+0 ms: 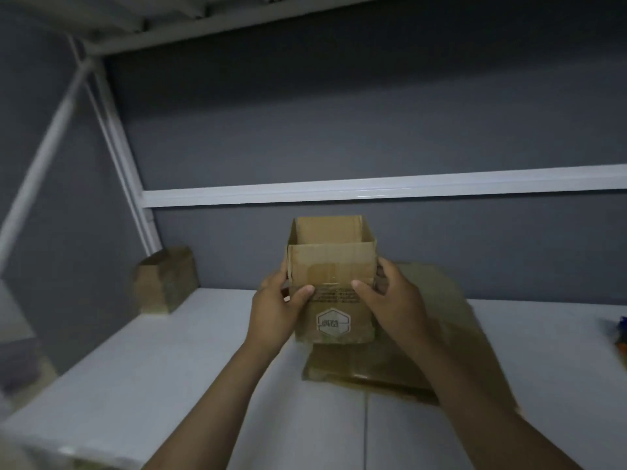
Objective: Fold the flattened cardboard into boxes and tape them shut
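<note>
Box (330,283) upright between both grips: left hand (274,313), right hand (393,308) clamp opposite sides, open top flaps up, unfolded.

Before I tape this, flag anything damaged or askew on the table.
The open box, gripped by the left hand and right hand, carries leftover clear tape on its front, and its left corner seam seems to gape. The far-left box has a peaked, uneven top, though blur limits certainty.
</note>
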